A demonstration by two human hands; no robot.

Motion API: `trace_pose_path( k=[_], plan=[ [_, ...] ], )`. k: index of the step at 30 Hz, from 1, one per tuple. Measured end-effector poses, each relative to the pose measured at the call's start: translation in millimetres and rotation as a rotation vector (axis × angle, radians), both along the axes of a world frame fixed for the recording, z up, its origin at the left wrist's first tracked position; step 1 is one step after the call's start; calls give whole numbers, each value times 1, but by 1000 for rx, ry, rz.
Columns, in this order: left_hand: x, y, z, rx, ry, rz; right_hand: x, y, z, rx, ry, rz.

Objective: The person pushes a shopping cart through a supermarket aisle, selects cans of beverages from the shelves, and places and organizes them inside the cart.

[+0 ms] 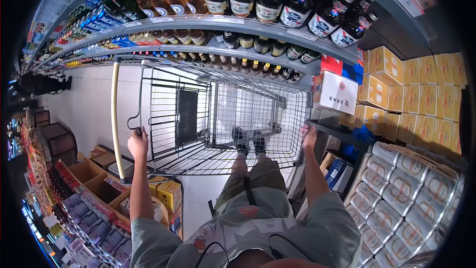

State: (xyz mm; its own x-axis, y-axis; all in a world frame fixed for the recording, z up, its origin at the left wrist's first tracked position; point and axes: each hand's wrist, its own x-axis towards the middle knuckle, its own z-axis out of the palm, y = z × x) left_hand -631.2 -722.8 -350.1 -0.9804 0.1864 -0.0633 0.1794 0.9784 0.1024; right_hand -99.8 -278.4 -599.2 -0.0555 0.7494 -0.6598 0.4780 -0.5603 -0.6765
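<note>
Left hand (138,144) and right hand (309,137) gripping the grey metal-wire cart (303,111); white-labelled dark glass bottles (295,14), print too small, line the grey shelf (238,23) above pale floor tiles (89,100)

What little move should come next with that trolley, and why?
I'd probably ease the cart slightly left, toward its pale handle: the left hand and right hand hold it near opposite ends, the right end sits close to the white carton, and floor shows beyond the handle.

2 hands (138,145), 1 shopping cart (186,117), 2 shoes (259,142).
</note>
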Motion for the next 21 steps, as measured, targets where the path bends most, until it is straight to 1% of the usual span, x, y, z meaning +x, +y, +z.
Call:
trace_pose_path(
  k=[1,2,6,7,9,11,13,16,18,19,21],
  plan=[
    [-6,-9,-2,33,-12,31,-9,-4,-1,242,-37,133],
    [-12,-19,-3,44,-6,58,-23,-14,-2,328,75,129],
    [-35,-58,-1,0,75,25,-78,-38,21,361,21,230],
    [-44,-72,-4,-17,103,7,-91,-44,27,326,-39,271],
    [-55,-101,-10,-102,156,-9,-118,-54,30,317,-88,336],
    [-73,-135,-18,-123,175,6,-145,-70,29,348,-155,380],
    [-94,-161,-6,-165,193,29,-188,-91,22,383,-262,450],
    [-122,-202,-7,-129,192,36,-237,-117,22,337,-234,434],
    [-141,-230,-4,-152,207,49,-264,-137,20,478,-291,561],
    [-152,-246,-5,-162,201,60,-277,-146,15,482,-291,569],
    [-175,-278,-5,-162,200,65,-309,-167,2,407,-265,541]
  ],
)
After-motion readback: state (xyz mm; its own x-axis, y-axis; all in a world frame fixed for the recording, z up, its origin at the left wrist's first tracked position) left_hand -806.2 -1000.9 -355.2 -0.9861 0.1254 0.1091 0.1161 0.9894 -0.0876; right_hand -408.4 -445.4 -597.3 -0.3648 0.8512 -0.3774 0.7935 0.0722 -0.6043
